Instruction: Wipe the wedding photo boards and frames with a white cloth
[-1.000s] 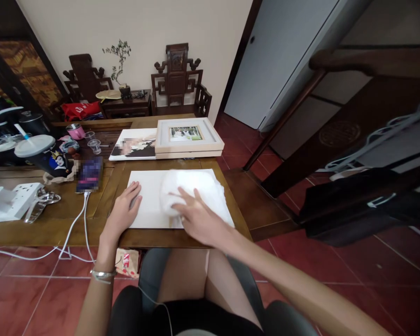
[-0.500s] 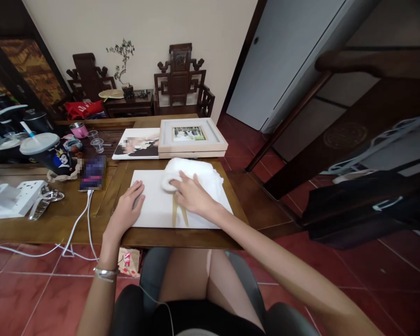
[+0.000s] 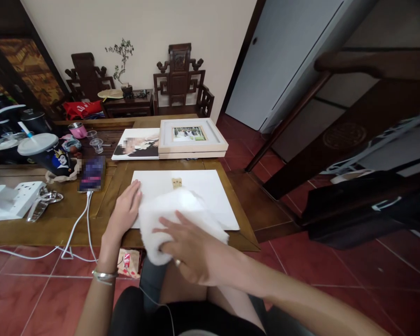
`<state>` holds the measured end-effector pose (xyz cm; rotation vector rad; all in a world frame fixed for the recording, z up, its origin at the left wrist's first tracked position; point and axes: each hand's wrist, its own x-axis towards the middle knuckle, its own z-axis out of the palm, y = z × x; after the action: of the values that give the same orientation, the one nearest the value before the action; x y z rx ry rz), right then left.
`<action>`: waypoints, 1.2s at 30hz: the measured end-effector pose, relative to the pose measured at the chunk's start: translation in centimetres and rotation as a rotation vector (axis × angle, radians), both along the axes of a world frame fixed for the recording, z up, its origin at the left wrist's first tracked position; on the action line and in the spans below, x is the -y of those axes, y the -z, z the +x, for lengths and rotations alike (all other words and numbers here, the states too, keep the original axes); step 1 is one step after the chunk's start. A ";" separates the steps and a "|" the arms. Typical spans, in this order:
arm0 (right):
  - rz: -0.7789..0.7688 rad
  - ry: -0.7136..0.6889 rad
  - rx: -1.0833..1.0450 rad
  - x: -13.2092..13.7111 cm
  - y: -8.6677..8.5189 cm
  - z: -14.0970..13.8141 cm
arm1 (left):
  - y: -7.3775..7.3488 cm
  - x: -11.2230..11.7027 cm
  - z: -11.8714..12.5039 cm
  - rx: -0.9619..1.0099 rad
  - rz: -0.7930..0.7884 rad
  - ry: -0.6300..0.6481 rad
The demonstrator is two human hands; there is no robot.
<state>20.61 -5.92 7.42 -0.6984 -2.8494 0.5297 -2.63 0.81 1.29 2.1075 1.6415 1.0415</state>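
A white rectangular board point(image 3: 210, 186) lies flat on the wooden table, with a small tan plate point(image 3: 177, 183) on its upper middle. My left hand point(image 3: 125, 207) rests along the board's left edge, its fingers stretched out and holding nothing. A fluffy white towel point(image 3: 185, 200) covers the board's lower middle and hangs over the table's near edge. My right hand point(image 3: 189, 247) grips the towel from above, thumb and fingers pressing into it. The towel hides the part of the board below the tan plate.
Beyond the board lie a framed photo point(image 3: 210, 135) on a stack and a photo panel point(image 3: 136, 143). To the left are a phone point(image 3: 92, 173) on a white cable, a power strip point(image 3: 19, 198), a lidded cup point(image 3: 52, 151) and a pink mug point(image 3: 77, 130).
My right hand has drawn the towel from the board's far side toward me and over its near edge. The tan plate is now uncovered. My left hand has barely moved.
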 end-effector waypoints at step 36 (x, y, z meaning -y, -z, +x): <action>0.071 0.499 -0.059 -5.7 3.1 8.0 | 1.0 -0.6 -0.1 -0.114 0.058 0.014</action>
<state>28.58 -0.23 4.35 -1.2966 -2.4852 0.3584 -2.74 1.39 0.30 2.2514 1.6639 0.9922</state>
